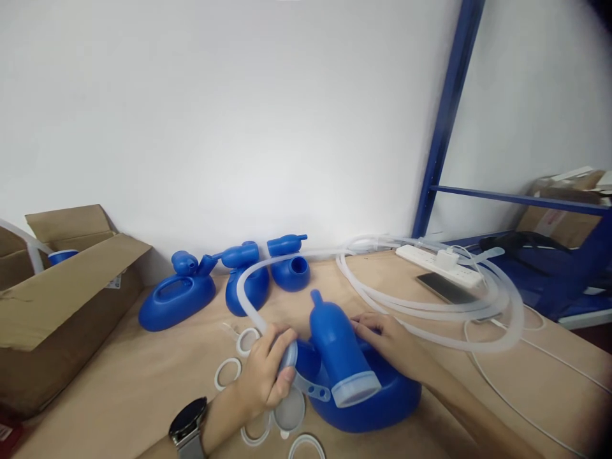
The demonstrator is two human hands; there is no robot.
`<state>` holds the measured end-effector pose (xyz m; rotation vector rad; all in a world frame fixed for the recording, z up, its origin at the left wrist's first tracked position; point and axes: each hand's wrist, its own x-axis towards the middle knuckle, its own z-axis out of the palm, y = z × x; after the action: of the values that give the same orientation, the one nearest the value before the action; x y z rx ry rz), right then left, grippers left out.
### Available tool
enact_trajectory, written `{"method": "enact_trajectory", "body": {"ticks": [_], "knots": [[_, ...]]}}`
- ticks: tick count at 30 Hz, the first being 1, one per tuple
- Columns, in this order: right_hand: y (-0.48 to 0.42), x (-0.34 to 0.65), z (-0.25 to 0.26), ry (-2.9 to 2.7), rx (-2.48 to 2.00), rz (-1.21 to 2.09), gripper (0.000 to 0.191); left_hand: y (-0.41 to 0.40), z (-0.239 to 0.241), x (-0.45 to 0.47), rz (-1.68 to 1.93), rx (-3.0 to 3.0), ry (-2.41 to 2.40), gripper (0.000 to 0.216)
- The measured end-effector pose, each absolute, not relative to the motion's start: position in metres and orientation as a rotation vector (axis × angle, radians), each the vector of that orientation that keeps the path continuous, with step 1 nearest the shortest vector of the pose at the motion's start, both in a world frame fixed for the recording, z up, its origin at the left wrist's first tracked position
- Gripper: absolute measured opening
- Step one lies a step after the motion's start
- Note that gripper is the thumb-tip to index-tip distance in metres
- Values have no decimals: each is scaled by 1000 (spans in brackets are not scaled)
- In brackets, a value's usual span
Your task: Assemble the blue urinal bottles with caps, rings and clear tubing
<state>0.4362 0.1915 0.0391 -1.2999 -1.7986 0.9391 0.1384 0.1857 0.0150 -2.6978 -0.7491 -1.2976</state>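
Note:
My left hand (264, 373), a watch on its wrist, is closed around the end of a translucent hose (248, 280) where a clear cap fitting sits. My right hand (386, 339) rests with curled fingers against the side of a blue bottle-shaped part (337, 347) that has a translucent collar at its wide end. That part lies on top of a blue basin-like container (382, 398) at the table's near edge. The hose arcs up from my left hand and runs to the right into a loose coil (430, 309).
Three more blue containers (179, 296) stand against the wall. Several clear rings and lids (228, 371) lie near my left hand. An open cardboard box (62, 299) is at the left. A white power strip (440, 262), a phone (442, 288) and blue shelving (444, 121) are at the right.

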Motion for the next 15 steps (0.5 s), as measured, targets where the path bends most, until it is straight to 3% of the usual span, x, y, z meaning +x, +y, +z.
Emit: {"method": "enact_trajectory", "body": {"ticks": [7, 15], "knots": [[187, 434, 46, -1885, -1390, 894, 62, 186, 9, 164, -1700, -2550, -1051, 43], [181, 428, 47, -1775, -1628, 689, 59, 208, 43, 194, -1483, -2528, -1796, 40]]}}
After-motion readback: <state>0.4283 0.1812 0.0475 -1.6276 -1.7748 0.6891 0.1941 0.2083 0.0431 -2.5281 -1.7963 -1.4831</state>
